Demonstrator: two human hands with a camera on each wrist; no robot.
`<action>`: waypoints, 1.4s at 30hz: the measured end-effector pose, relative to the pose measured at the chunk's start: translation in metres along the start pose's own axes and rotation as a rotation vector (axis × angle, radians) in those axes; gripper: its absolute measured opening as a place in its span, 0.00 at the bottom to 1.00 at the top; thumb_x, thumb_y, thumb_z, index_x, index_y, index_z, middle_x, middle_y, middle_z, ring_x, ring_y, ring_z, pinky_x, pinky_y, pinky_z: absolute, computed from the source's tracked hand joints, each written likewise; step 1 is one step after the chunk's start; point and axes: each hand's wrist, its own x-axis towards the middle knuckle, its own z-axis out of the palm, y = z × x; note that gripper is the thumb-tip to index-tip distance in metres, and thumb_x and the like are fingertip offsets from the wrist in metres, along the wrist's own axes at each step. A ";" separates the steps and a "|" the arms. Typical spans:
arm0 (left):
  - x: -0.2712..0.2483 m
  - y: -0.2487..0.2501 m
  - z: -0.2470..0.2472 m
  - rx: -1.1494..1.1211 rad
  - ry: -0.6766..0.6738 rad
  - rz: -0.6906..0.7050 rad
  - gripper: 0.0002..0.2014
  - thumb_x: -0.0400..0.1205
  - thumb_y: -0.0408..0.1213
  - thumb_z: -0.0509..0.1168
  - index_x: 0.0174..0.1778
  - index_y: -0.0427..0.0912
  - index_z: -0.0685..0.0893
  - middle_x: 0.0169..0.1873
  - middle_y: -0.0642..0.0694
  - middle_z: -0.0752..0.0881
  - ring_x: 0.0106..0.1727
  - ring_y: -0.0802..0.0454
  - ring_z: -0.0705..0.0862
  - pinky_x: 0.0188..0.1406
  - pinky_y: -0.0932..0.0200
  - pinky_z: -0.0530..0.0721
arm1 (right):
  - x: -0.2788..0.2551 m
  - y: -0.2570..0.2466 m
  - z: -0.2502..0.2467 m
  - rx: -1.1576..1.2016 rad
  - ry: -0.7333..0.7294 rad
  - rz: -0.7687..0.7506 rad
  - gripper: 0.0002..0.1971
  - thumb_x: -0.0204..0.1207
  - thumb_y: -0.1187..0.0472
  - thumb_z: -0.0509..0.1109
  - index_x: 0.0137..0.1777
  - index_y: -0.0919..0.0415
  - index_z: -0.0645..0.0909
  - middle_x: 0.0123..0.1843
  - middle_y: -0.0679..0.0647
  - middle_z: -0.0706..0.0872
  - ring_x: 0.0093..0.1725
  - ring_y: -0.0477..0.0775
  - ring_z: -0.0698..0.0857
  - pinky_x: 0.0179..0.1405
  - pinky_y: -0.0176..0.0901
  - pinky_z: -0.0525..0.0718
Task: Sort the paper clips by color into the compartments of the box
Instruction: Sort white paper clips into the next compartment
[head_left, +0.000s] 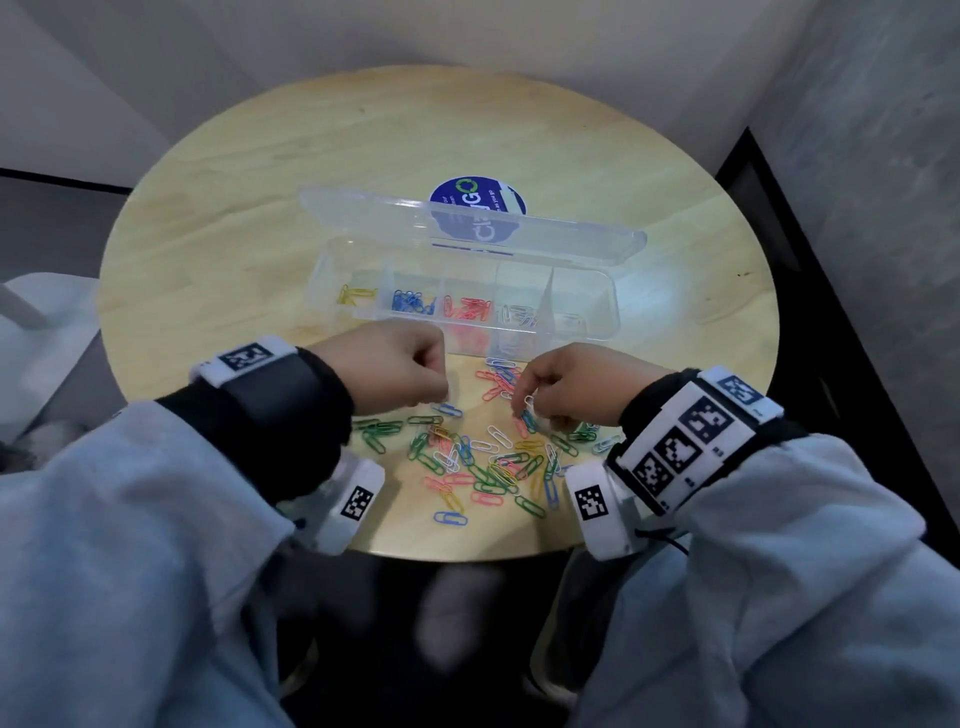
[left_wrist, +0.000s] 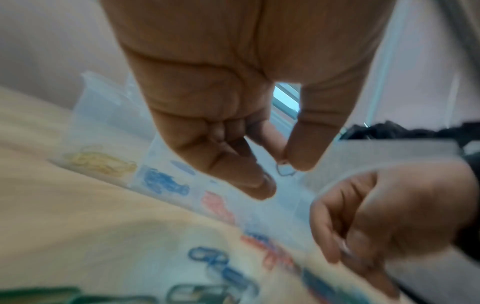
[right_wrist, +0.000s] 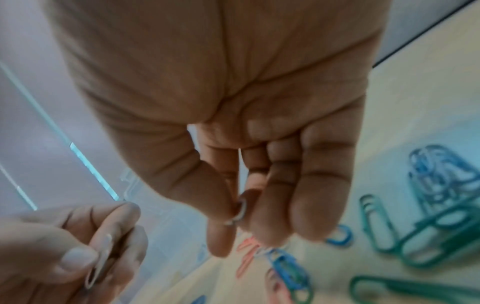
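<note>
A clear box (head_left: 597, 332) with its lid (head_left: 363, 210) tipped back lies across the round table. Its compartments hold, left to right, yellow clips (head_left: 356, 295), blue clips (head_left: 413, 302), red clips (head_left: 470, 307) and white clips (head_left: 519, 316). Loose mixed clips (head_left: 483, 457) lie in front of the box. My left hand (head_left: 441, 402) hovers over the pile's left side, thumb and forefinger pinching a pale clip (left_wrist: 285, 171). My right hand (head_left: 524, 410) hovers over the pile's right side and pinches a white clip (right_wrist: 240, 211) just above the table.
A blue round sticker (head_left: 478, 200) shows on the wooden table (head_left: 234, 208) behind the box lid. Walls close in behind and to the right. The table's front edge (head_left: 457, 556) is close to my body, and both sleeves overhang it.
</note>
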 end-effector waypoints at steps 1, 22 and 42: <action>-0.003 0.001 -0.005 -0.146 -0.004 -0.012 0.12 0.72 0.30 0.70 0.28 0.44 0.75 0.31 0.45 0.85 0.33 0.51 0.82 0.40 0.57 0.82 | 0.000 -0.002 0.000 0.062 -0.035 0.002 0.12 0.74 0.72 0.59 0.40 0.60 0.83 0.23 0.49 0.82 0.20 0.44 0.78 0.24 0.30 0.79; -0.007 -0.003 0.005 -0.043 -0.155 -0.059 0.10 0.78 0.31 0.62 0.33 0.48 0.80 0.24 0.53 0.77 0.24 0.57 0.73 0.24 0.67 0.71 | 0.009 -0.024 0.031 -0.496 0.065 -0.041 0.14 0.68 0.48 0.76 0.40 0.56 0.77 0.36 0.48 0.79 0.42 0.53 0.79 0.30 0.39 0.72; 0.000 -0.006 0.035 0.690 -0.204 0.206 0.08 0.75 0.41 0.69 0.48 0.56 0.82 0.51 0.52 0.83 0.53 0.48 0.81 0.48 0.53 0.80 | 0.012 -0.023 0.035 -0.582 0.048 -0.047 0.10 0.69 0.52 0.75 0.40 0.55 0.78 0.40 0.49 0.81 0.43 0.54 0.80 0.38 0.41 0.75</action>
